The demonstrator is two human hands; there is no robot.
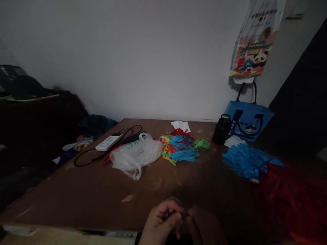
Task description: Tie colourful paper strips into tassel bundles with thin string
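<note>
Close together at the table's front edge, my two hands meet fingertip to fingertip. My left hand (163, 219) is closed, thumb against curled forefinger. My right hand (204, 224) lies in deep shadow, its fingers pinched together. A small reddish bit seems to show between the fingertips, too dark and small to name. Beyond them is a heap of fringed paper strips (182, 148) in blue, red, yellow and orange, with a green tuft (202, 143) at its right. Blue fringed strips (246, 160) and a dark red fringed pile (293, 197) lie to the right.
On the brown table (102, 200) are a crumpled clear plastic bag (139, 153), a white power strip (108, 142) with black cables, a white paper (181, 126) and a black bottle (221, 131). A blue tote bag (245, 119) stands back right, below a hanging printed package (255, 47).
</note>
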